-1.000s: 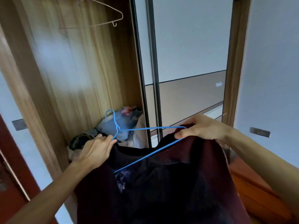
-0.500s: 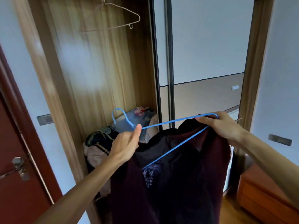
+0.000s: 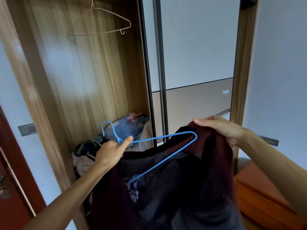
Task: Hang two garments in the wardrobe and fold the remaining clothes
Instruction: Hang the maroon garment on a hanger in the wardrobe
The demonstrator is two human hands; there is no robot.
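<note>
garment (image 3: 174, 188): dark maroon, held up just outside the open wardrobe (image 3: 79, 80), below and right of the empty wire hanger (image 3: 106, 20) hung high inside.
blue hanger (image 3: 154, 146): half threaded; right shoulder end is tucked in the collar, the left arm cannot be told apart under the cloth.
left hand (image 3: 110, 152): pinched on the hanger neck, thumb pressed against the curled fingers.
right hand (image 3: 222, 128): closed on the garment's collar edge beside the hanger's right end.
risk: fabric is likely to slide off the right end if the collar grip is eased before the shoulder is seated; the rail is out of view, so the hook may be missed on the lift.
axis: long axis is set roughly left-right, tilted; the hook points up and left, toward the wardrobe interior.
clothes pile (image 3: 93, 146): lies on the wardrobe floor, beneath the wire hanger.
</note>
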